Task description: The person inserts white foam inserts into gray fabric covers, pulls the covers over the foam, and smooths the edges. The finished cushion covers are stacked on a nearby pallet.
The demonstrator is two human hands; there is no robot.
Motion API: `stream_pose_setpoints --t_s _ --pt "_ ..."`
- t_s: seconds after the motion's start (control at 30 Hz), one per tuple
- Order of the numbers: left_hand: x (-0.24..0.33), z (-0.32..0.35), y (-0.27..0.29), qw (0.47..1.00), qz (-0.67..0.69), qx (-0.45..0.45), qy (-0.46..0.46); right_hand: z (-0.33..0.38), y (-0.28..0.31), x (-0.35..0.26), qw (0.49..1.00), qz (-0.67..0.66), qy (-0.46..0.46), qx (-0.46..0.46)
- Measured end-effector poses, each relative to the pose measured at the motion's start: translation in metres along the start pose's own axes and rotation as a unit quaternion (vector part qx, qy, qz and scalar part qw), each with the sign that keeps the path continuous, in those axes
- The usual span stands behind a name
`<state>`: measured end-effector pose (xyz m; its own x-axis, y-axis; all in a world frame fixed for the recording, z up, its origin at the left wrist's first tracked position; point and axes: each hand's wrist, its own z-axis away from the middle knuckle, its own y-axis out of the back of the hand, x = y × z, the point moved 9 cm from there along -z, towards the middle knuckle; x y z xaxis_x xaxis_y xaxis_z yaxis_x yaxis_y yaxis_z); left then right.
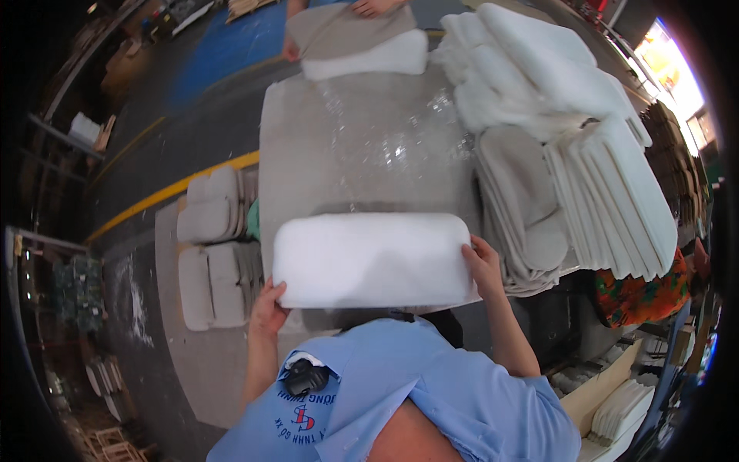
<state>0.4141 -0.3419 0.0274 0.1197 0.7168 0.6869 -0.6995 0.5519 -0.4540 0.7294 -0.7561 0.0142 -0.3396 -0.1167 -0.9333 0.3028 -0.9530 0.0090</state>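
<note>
A white rounded rectangular foam pad lies at the near edge of the grey work table. My left hand grips its lower left corner, with the thumb on the edge. At the pad's right end my right hand holds the side, thumb on top. The fingers of both hands are partly hidden beneath the pad. To the right of my right hand lies a pile of grey fabric covers.
Across the table, a person's hands handle a grey fabric piece over another white pad. White foam pads are heaped at the right, beside a leaning row. Grey cushions stack low at the left; a floral-covered seat stands right.
</note>
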Motion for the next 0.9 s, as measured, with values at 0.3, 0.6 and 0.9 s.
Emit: stream_pose_setpoints --t_s 0.3,0.6,0.9 --pt "0.009 -0.040 0.094 0.982 -0.163 0.017 0.090 -0.025 -0.086 0.033 0.979 0.201 0.025 0.027" --pt "0.065 -0.049 0.024 0.668 -0.671 0.118 -0.298 0.019 -0.193 -0.014 0.748 0.613 0.254 0.027" --pt "-0.007 -0.062 -0.062 0.504 -0.773 -0.096 -0.372 0.037 -0.233 0.018 0.696 0.650 0.287 -0.106"
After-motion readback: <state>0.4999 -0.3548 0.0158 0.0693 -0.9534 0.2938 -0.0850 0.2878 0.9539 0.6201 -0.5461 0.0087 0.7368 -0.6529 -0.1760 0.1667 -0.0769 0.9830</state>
